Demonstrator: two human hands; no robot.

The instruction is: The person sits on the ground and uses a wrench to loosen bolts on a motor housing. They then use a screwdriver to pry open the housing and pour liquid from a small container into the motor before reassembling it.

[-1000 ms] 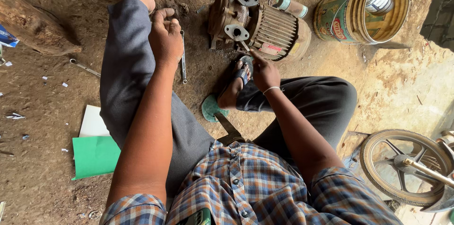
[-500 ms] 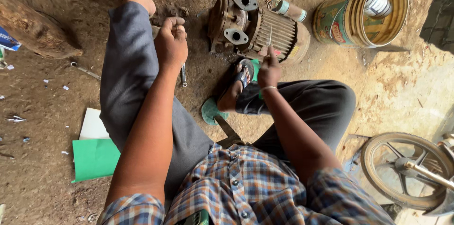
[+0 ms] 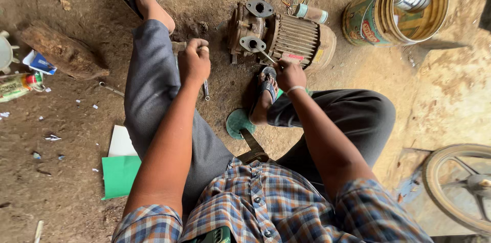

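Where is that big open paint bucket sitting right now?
The bucket lies tipped on the dirt floor at the upper right of the head view, just right of the ribbed motor pump that the right hand works on.

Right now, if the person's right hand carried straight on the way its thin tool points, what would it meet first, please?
Most likely the grey flange on the pump end of the motor. The right hand aims its thin tool up and left at it; whether the tip touches is unclear.

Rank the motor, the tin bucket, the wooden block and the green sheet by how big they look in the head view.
1. Tin bucket and motor: alike, unsure.
2. Wooden block.
3. Green sheet, partly hidden under the leg.
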